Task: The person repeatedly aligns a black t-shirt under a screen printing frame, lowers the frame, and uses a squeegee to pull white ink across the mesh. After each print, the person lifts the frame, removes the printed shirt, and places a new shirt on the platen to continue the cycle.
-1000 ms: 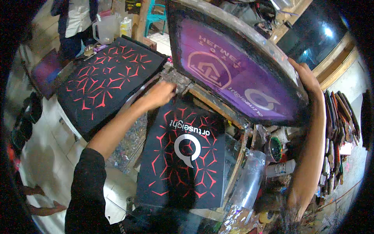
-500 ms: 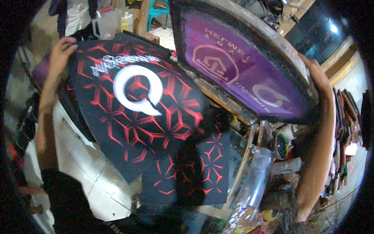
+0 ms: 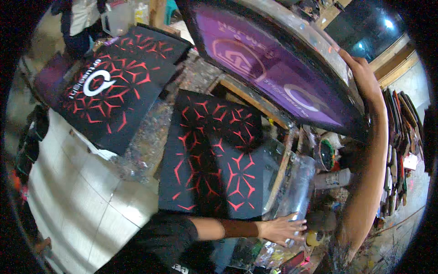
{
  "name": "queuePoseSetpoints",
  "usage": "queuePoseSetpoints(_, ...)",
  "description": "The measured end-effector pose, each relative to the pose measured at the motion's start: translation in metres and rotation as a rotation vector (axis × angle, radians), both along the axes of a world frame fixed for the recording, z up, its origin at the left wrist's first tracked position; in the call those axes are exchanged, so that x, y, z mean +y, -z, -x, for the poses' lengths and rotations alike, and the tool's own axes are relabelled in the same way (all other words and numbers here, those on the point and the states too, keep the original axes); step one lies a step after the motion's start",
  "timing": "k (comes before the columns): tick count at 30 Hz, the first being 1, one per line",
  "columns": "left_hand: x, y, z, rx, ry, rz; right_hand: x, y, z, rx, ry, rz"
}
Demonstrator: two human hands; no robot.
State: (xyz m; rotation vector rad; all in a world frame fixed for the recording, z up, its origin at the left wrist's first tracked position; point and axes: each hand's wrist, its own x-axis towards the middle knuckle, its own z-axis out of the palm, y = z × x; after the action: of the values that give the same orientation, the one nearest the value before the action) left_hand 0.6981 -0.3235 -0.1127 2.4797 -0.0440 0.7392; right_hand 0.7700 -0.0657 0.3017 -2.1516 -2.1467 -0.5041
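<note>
My right hand (image 3: pixel 360 71) is closed round the outer edge of a screen-printing frame (image 3: pixel 332 49) with purple mesh (image 3: pixel 278 75), which stands tilted up at the far right. My left hand (image 3: pixel 283 229) reaches across the front, its fingers spread over the lower end of a clear plastic cylinder (image 3: pixel 296 187); whether it touches the plastic I cannot tell. A black panel with a red geometric pattern (image 3: pixel 242 166) lies flat in the middle, partly in shadow. Further left lies another black panel (image 3: pixel 150 77) with the same pattern and a white ring mark.
Tubs and a container with a green rim (image 3: pixel 326 154) crowd the area below the raised frame. Thin boards (image 3: pixel 397 137) lean in a stack at the far right. A clear pitcher (image 3: pixel 116 19) stands at the far left. White floor tiles (image 3: pixel 86 178) show at the left.
My left hand has let go of the white-marked panel, now lying at the left, and swung to the lower right. The patterned panel in the middle is uncovered. My right hand still holds the frame.
</note>
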Motion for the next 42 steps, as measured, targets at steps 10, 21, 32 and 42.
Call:
queuePoseSetpoints(10, 0.135, 0.011, 0.266, 0.382, -0.898, -0.024, 0.023, -0.01, -0.013, 0.288, -0.015, 0.014)
queuePoseSetpoints(21, 0.173, 0.016, 0.236, 0.215, -0.364, -0.087, -0.006, -0.009, 0.039, 0.289, 0.184, 0.062)
queuePoseSetpoints(32, 0.2, 0.008, 0.302, 0.596, -0.53, -0.083, 0.015, -0.016, 0.023, 0.25, 0.117, -0.014)
queuePoseSetpoints(42, 0.203, 0.001, 0.303, 0.572, -0.523, -0.073, 0.014, -0.018, 0.015, 0.193, 0.007, 0.021)
